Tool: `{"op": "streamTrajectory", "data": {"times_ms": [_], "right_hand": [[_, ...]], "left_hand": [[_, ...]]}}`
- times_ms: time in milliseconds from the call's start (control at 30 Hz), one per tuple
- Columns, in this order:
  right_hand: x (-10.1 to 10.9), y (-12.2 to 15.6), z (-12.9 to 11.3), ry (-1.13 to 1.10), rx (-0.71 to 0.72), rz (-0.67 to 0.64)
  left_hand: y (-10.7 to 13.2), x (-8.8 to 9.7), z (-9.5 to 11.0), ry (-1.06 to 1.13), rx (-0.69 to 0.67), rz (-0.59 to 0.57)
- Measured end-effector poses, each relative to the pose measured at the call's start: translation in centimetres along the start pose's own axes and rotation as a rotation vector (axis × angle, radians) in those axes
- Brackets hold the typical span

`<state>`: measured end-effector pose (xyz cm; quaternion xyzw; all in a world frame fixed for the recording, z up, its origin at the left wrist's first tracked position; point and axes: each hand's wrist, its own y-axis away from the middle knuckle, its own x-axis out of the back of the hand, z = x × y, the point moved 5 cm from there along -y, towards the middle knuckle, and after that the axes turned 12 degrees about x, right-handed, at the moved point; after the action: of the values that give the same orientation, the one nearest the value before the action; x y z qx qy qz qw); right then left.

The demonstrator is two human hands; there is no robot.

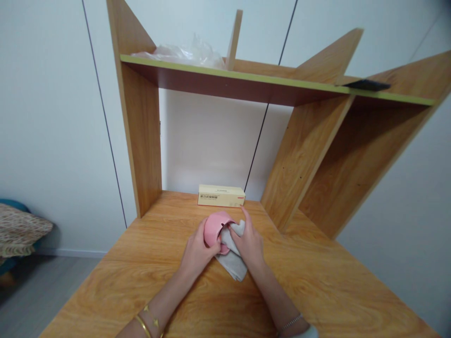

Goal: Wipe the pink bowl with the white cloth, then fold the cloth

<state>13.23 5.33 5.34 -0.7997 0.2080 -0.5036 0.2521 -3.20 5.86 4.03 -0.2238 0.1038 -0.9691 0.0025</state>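
Observation:
A pink, rounded, hollow container (213, 226) is tilted above the desk with its opening towards the right. My left hand (197, 249) is closed around its left side, the thumb at the rim. A light grey cloth (232, 266) is bunched partly inside the opening, and its lower end hangs down towards the desktop. My right hand (251, 244) grips the cloth at the opening, with the index finger stretched upward. The inside of the container is mostly hidden by the cloth and fingers.
A long cream box (221, 196) with printed writing stands behind my hands on the wooden desk (141, 272). Upright panels frame the desk's back. Overhead, a shelf (264, 83) carries a clear plastic bag (190, 54) and a dark flat object (368, 85). A covered seat (21, 230) is at left.

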Motion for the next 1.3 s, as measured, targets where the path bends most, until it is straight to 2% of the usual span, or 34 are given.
{"op": "streamTrajectory", "data": {"times_ms": [100, 167, 267, 367, 433, 567, 733, 833, 967, 1067, 1200, 1300], "right_hand": [[0.5, -0.1, -0.7, -0.022, 0.158, 0.054], [0.4, -0.1, -0.6, -0.024, 0.188, 0.05], [-0.4, 0.0, 0.1, -0.008, 0.103, -0.026], [-1.3, 0.2, 0.8, -0.107, 0.029, -0.082], [-1.6, 0.3, 1.0, -0.223, 0.0, -0.055], [-1.4, 0.3, 1.2, -0.439, -0.082, 0.096], [-1.6, 0.1, 0.2, -0.622, -0.098, 0.148], [-1.6, 0.1, 0.0, -0.535, -0.098, 0.109], [-1.1, 0.0, 0.3, -0.297, -0.099, 0.003], [-0.3, -0.1, 0.4, -0.135, -0.091, -0.014], [0.5, -0.2, 0.3, -0.107, -0.091, 0.022], [0.8, -0.3, 0.3, -0.181, -0.087, 0.056]], "left_hand": [[0.2, 0.0, 0.3, -0.025, -0.014, -0.017], [0.4, 0.1, 0.6, -0.044, -0.035, -0.026], [0.6, 0.1, 0.8, -0.079, -0.079, -0.041], [0.5, 0.0, 0.6, -0.068, -0.109, -0.057], [0.3, 0.0, 0.3, -0.013, -0.111, -0.047], [0.2, -0.1, 0.2, 0.135, -0.131, -0.009], [0.5, -0.9, 0.4, 0.199, -0.105, -0.117], [0.3, -0.6, -0.1, 0.201, -0.044, -0.075], [0.1, -0.2, -0.5, 0.112, -0.015, -0.03], [-0.1, -0.4, -0.7, 0.055, 0.001, -0.027], [-1.1, -1.0, -2.2, 0.27, 0.087, -0.012], [-2.1, -1.1, -4.2, 0.547, 0.286, 0.041]]}}
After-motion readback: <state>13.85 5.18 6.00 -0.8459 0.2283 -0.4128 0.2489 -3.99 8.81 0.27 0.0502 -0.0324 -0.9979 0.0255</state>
